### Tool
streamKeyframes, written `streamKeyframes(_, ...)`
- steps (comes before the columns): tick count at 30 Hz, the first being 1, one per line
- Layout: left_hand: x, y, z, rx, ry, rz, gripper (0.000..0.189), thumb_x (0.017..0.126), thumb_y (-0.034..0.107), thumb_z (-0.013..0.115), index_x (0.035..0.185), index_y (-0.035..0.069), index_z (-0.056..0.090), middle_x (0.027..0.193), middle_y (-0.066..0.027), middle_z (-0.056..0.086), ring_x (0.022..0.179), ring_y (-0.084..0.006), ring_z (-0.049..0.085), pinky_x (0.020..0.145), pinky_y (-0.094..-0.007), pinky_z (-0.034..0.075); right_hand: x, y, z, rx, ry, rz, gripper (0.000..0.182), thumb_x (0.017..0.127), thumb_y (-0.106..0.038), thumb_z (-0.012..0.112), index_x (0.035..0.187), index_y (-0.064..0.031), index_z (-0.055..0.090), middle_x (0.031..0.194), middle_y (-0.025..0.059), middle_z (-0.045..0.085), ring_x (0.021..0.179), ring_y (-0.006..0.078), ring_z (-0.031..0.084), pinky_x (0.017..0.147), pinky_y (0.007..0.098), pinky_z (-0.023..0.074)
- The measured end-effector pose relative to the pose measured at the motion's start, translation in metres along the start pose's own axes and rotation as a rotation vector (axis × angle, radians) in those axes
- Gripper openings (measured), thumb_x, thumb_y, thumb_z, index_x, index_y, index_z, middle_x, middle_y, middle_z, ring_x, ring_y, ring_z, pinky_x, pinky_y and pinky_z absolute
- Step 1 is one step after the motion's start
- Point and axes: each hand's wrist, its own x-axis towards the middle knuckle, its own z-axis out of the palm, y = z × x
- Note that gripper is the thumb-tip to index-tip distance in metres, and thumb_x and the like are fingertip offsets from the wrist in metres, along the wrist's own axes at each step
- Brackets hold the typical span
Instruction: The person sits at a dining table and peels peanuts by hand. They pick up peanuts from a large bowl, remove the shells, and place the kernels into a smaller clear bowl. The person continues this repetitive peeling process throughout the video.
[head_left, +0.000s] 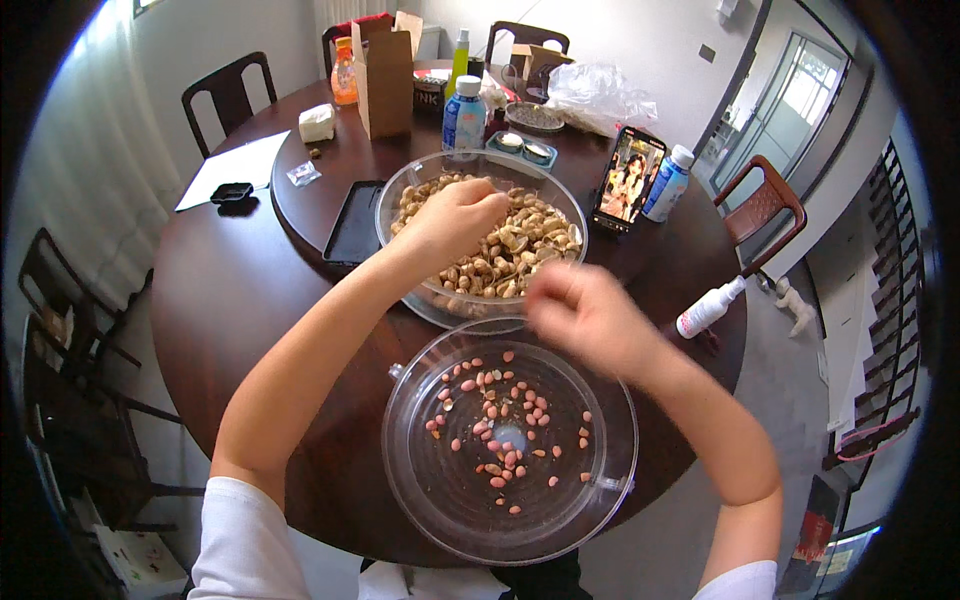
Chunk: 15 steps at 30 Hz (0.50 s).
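A clear plastic bowl (384, 217) full of unshelled peanuts (517, 240) stands on the dark wooden table. My left hand (459, 217) is over these peanuts, its fingers curled and turned away; whether a peanut is between them is hidden. My right hand (589, 315), blurred, hangs above the near right rim of that bowl with fingers bent; nothing can be made out in it. Nearer to me, a clear lid-like round tray (397, 480) with side lugs holds loose pink shelled peanuts (493, 427) and bits of skin.
Beyond the bowl are a blue-labelled bottle (463, 120), a cardboard box (386, 86) and a crumpled plastic bag (600, 97). A propped phone (630, 180) leans by another bottle (669, 184) at right. A white spray bottle (709, 307) lies near the right edge. A black tray (352, 225) is left of the bowl.
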Motion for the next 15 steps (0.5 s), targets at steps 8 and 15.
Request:
streamKeyframes(8,0.052,0.015,0.011,0.225,-0.405,0.077,0.034,0.080,0.012,0.052,0.113,0.000,0.055,0.104,-0.0127,0.061,0.097,-0.0203,0.057,0.088,-0.0319,0.044,0.074,0.068,-0.052,0.143,0.224,0.173,0.015,0.083,-0.009,0.052,0.090,0.0023,0.059,0.078,0.0054,0.061,0.072,0.0119,0.057,0.065,0.0268,0.0462)
streamKeyframes(15,0.040,-0.019,-0.018,0.615,-0.291,0.247,0.030,0.076,0.005,0.050,0.104,0.001,0.060,0.098,-0.0146,0.063,0.093,-0.0239,0.060,0.084,-0.0345,0.047,0.069,0.067,-0.041,-0.245,0.199,-0.190,0.018,0.078,-0.005,0.052,0.089,0.0009,0.064,0.088,0.0152,0.064,0.081,0.0263,0.063,0.075,0.0336,0.0489)
